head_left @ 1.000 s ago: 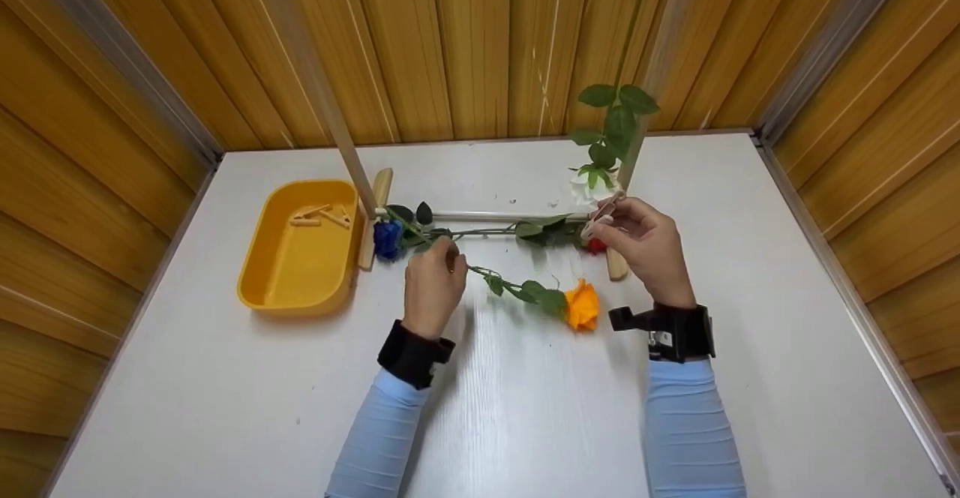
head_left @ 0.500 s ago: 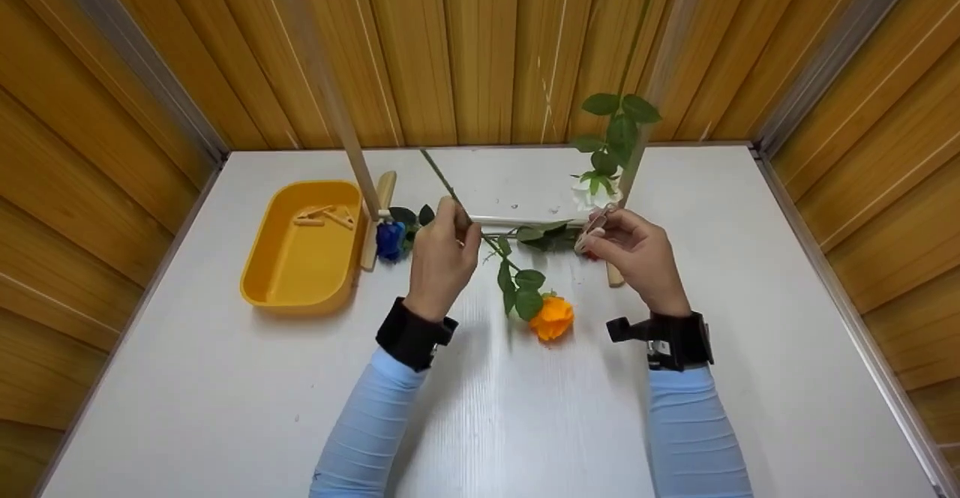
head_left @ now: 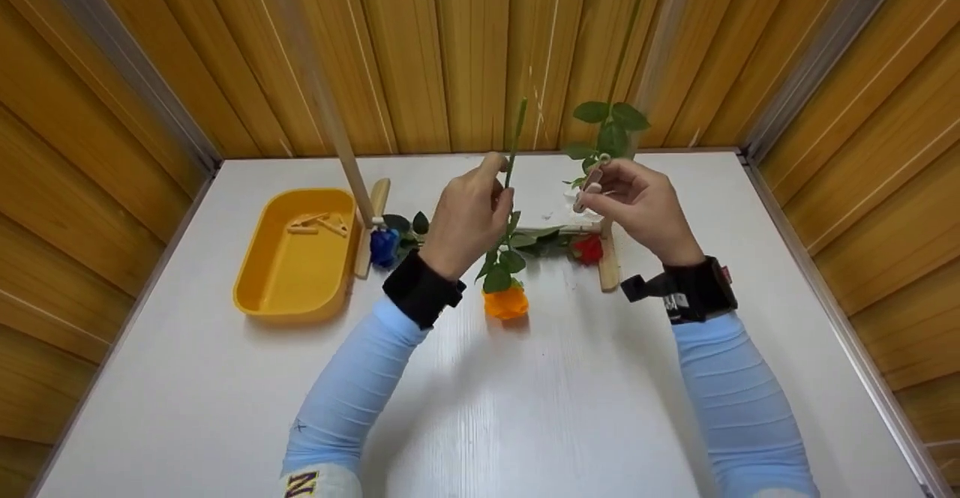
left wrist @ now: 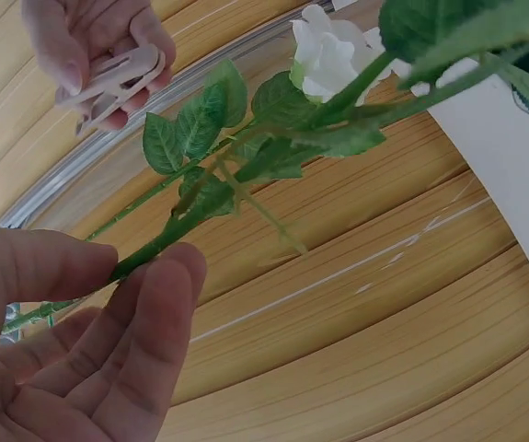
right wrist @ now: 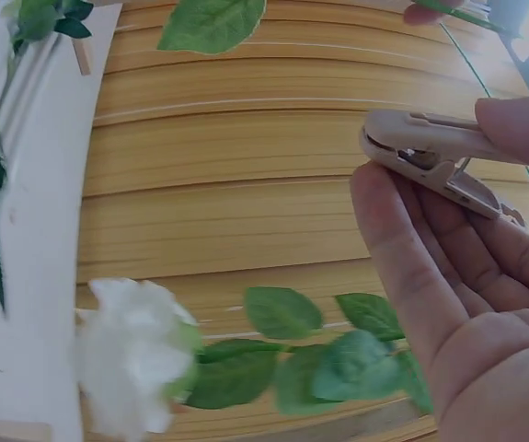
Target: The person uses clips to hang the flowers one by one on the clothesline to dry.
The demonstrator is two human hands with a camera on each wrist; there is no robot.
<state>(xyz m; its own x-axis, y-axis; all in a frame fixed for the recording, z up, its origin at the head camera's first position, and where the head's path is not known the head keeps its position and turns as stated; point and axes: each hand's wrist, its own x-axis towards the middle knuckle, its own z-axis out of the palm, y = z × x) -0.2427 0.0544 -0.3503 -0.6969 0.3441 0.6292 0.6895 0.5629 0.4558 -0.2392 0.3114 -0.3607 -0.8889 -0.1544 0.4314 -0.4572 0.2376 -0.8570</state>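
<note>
My left hand (head_left: 466, 217) pinches the green stem of an orange rose (head_left: 506, 302) between thumb and fingers. The stem stands nearly upright, bloom down, close over the white table. In the left wrist view the thumb and fingertips close on the stem (left wrist: 167, 230). My right hand (head_left: 646, 204) holds a beige clothespin (right wrist: 430, 147) between thumb and fingers, its gripping end pointing away from the palm. Just behind that hand a white rose (right wrist: 135, 359) hangs head down, partly hidden in the head view. A thin green string (right wrist: 466, 60) runs past the clothespin in the right wrist view.
A yellow tub (head_left: 251, 288) at the left contains several clothespins (head_left: 319, 224). A blue rose (head_left: 385, 247) and a red rose (head_left: 587, 249) lie along the frame's low crossbar. Wooden uprights (head_left: 341, 142) rise from feet on the table (head_left: 570, 408); wood-look panels enclose it.
My left hand has moved right and up, swinging the orange rose from slanting to nearly upright, bloom down. My right hand has risen away from the red rose, still holding the clothespin.
</note>
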